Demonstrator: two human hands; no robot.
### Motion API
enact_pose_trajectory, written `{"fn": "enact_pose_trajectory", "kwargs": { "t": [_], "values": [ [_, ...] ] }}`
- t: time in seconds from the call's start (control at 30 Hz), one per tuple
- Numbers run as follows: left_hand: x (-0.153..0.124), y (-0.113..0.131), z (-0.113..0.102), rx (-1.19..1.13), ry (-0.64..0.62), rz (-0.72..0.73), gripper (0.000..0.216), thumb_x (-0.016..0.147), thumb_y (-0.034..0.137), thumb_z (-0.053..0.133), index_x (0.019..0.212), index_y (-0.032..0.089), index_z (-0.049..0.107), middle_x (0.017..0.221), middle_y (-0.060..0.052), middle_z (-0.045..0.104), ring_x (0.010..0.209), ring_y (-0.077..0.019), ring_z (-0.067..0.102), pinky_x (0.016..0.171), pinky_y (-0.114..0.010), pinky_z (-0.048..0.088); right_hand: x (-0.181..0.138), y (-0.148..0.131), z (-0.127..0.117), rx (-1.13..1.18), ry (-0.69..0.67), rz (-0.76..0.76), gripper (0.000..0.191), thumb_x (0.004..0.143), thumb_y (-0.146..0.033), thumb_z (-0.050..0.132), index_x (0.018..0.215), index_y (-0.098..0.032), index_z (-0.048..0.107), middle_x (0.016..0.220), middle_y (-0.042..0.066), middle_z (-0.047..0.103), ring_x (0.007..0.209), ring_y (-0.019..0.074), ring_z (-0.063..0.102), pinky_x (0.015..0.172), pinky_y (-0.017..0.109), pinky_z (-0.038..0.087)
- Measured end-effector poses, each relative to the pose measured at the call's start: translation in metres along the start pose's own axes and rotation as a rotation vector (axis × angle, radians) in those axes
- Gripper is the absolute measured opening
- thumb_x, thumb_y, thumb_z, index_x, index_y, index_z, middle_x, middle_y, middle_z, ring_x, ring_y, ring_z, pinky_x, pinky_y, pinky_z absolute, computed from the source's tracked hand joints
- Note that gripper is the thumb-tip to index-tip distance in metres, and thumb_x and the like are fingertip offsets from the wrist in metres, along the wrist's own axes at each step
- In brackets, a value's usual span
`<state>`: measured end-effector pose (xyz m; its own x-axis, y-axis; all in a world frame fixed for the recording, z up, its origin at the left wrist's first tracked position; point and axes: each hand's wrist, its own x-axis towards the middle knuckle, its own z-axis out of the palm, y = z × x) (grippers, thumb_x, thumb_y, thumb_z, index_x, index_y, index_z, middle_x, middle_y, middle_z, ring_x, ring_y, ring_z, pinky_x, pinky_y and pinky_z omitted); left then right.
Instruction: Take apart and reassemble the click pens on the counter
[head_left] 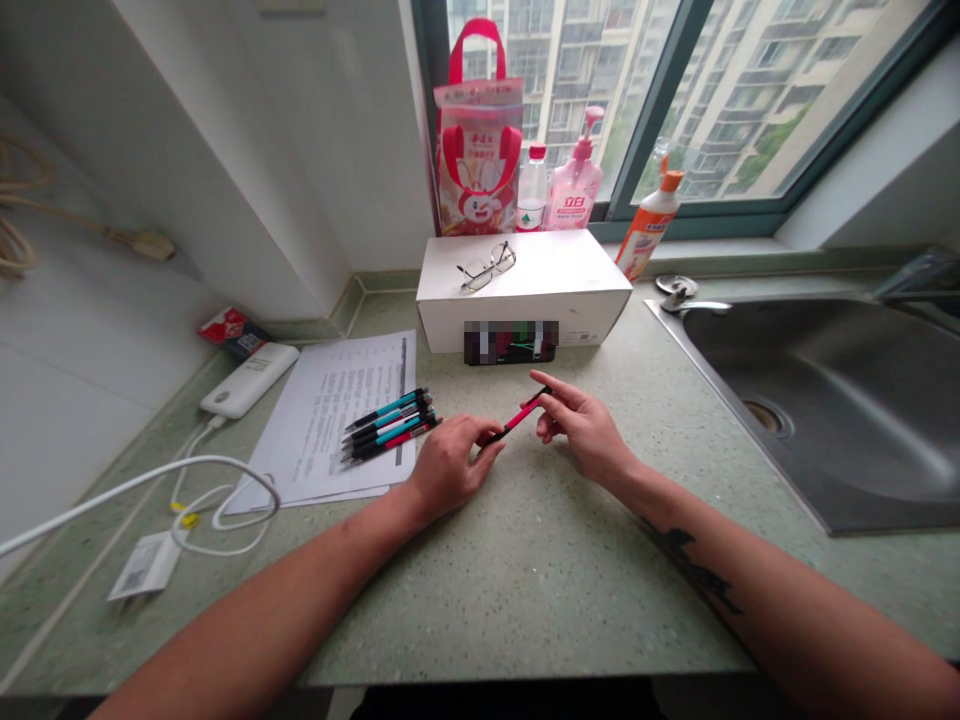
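Hands [450, 462] [591, 432], two in all, hold one pink-and-black pen [523, 413]

Eyeglasses [490, 268] on white box [536, 285]; steel sink [840, 400] at right

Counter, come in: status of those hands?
Left hand pinching one end of slim red-and-black pen; right hand at the other. It slants between them. Not in the way: blue, black, red pens on printed white paper.

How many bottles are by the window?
3: a clear one beside the bag, a pink one right of it, an orange-capped one farthest right. Others may hide behind the box.
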<state>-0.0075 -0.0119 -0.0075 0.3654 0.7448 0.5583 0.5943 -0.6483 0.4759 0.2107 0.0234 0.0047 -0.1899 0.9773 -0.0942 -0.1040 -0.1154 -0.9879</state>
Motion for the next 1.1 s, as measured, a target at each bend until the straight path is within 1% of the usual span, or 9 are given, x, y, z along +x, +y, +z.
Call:
{"fn": "enact_pose_trajectory", "kwargs": {
  "t": [0.07,0.17,0.23,0.4,0.6,0.77,0.9,1.0,1.1],
  "values": [
    [0.0,0.0004,0.0001,-0.002,-0.003,0.001,0.011,0.095,0.026,0.062,0.102,0.018,0.062,0.084,-0.005,0.07,0.074,-0.0183,0.067,0.07,-0.032,0.053,-0.0009,-0.0011,0.0013,-0.007,-0.007,-0.008,0.066,0.085,-0.044,0.069,0.144,-0.018,0.055,0.065,-0.002,0.064,0.058,0.0127,0.061,0.055,0.027,0.052],
    [0.0002,0.0005,-0.0001,-0.012,-0.002,-0.011,0.011,0.094,0.024,0.063,0.102,0.017,0.062,0.085,-0.005,0.07,0.075,-0.0189,0.068,0.072,-0.032,0.054,-0.0028,-0.001,0.0041,-0.015,0.008,-0.043,0.073,0.087,-0.044,0.067,0.152,-0.022,0.044,0.069,-0.003,0.064,0.058,0.0134,0.062,0.053,0.028,0.052],
    [0.0001,0.0003,-0.0004,-0.018,-0.004,-0.02,0.011,0.094,0.023,0.063,0.103,0.017,0.062,0.085,-0.005,0.07,0.076,-0.0189,0.068,0.072,-0.032,0.054,-0.0034,-0.0007,0.0048,-0.018,0.016,-0.059,0.076,0.087,-0.044,0.068,0.154,-0.024,0.041,0.069,-0.003,0.064,0.058,0.0136,0.062,0.052,0.027,0.051],
    [-0.0006,0.0008,-0.0004,0.002,-0.014,0.004,0.011,0.094,0.024,0.062,0.103,0.017,0.062,0.085,-0.005,0.069,0.074,-0.0185,0.067,0.071,-0.032,0.053,-0.0025,-0.0023,0.0029,-0.012,-0.024,-0.006,0.073,0.084,-0.045,0.071,0.148,-0.017,0.05,0.061,-0.004,0.06,0.055,0.0123,0.058,0.052,0.026,0.049],
    [0.0004,0.0025,-0.0007,-0.014,-0.004,-0.005,0.011,0.095,0.025,0.061,0.104,0.018,0.062,0.086,-0.005,0.07,0.075,-0.0182,0.068,0.072,-0.032,0.053,-0.0048,-0.0029,0.005,0.004,-0.011,-0.04,0.078,0.085,-0.046,0.069,0.154,-0.021,0.042,0.062,-0.005,0.06,0.053,0.0122,0.058,0.051,0.027,0.048],
    [0.0003,0.0023,-0.0006,-0.002,-0.003,0.006,0.01,0.095,0.024,0.062,0.103,0.018,0.062,0.084,-0.004,0.069,0.074,-0.0182,0.067,0.071,-0.031,0.053,-0.0019,-0.0019,0.0009,-0.003,-0.044,-0.001,0.073,0.083,-0.045,0.071,0.148,-0.017,0.05,0.061,-0.005,0.059,0.054,0.0115,0.057,0.052,0.026,0.047],
    [-0.0004,0.0032,-0.0006,0.006,-0.008,0.024,0.01,0.094,0.023,0.061,0.102,0.017,0.061,0.082,-0.004,0.067,0.072,-0.018,0.065,0.069,-0.031,0.052,-0.0014,-0.003,-0.0011,0.01,-0.084,0.0,0.069,0.084,-0.041,0.071,0.146,-0.018,0.052,0.061,-0.005,0.06,0.055,0.0115,0.057,0.053,0.026,0.048],
    [-0.0004,0.0031,-0.0004,0.008,-0.003,0.032,0.01,0.094,0.023,0.062,0.102,0.017,0.061,0.082,-0.003,0.067,0.071,-0.0179,0.065,0.068,-0.031,0.051,-0.0051,-0.0039,0.0026,0.044,-0.104,-0.024,0.071,0.085,-0.04,0.07,0.15,-0.022,0.046,0.079,0.0,0.069,0.057,0.0117,0.06,0.054,0.027,0.049],
    [0.0,0.0018,0.0003,-0.009,0.003,0.014,0.011,0.094,0.023,0.063,0.104,0.018,0.06,0.084,-0.003,0.068,0.073,-0.0177,0.066,0.07,-0.031,0.052,-0.009,-0.0042,0.0077,0.092,-0.101,-0.032,0.085,0.085,-0.041,0.071,0.158,-0.029,0.029,0.105,0.006,0.073,0.063,0.0131,0.065,0.055,0.028,0.052]
  ]
}}
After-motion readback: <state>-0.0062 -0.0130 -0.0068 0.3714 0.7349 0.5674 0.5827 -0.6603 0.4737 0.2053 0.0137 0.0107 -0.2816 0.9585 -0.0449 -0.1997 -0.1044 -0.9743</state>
